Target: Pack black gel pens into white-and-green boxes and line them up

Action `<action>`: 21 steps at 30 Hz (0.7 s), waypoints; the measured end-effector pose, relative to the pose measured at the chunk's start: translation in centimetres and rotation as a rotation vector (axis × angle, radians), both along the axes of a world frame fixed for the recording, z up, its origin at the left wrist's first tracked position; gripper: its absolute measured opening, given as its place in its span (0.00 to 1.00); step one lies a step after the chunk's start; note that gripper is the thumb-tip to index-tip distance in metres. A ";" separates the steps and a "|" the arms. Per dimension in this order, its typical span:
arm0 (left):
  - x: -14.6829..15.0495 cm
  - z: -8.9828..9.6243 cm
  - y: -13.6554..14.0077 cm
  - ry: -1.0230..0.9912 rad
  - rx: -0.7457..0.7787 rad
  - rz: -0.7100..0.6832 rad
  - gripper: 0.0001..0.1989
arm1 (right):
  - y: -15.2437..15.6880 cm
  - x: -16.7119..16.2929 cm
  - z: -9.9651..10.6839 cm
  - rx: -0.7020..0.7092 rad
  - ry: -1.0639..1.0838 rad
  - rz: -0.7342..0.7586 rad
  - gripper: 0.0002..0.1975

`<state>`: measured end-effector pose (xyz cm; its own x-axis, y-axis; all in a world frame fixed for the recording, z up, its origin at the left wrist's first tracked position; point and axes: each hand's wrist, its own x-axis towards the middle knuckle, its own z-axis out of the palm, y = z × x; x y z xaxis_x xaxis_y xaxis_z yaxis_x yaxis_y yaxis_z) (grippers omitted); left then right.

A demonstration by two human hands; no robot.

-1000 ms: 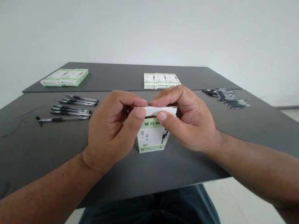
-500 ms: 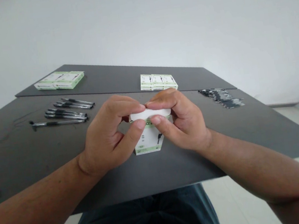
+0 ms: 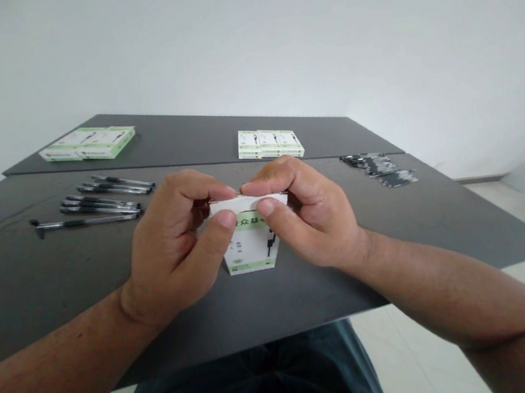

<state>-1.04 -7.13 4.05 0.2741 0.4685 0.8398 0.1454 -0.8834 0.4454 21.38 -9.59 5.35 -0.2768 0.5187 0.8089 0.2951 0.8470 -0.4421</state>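
A small white-and-green cardboard box stands upright on the table in front of me, its printed face with a pen picture turned my way. My left hand grips the left part of its top, thumb in front and index finger behind. On the right part, my right hand does the same, thumb on the front edge and index finger along the back. Between the thumbs and index fingers shows the white top flap of the box. The other fingers are partly hidden behind it.
Several black pens lie on the dark table to the left. A bunch of thin pen refills lies to the right. Flat green-and-white boxes rest at the back middle, and more boxes at the back left.
The top flap, curved upward before, now lies flatter and straighter across the box top. My thumbs are a little farther apart. The whole view has shifted slightly.
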 end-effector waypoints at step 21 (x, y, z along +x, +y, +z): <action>0.4 0.8 -0.4 0.053 0.001 0.084 0.07 | -0.3 0.5 0.6 -0.019 -0.028 -0.071 0.08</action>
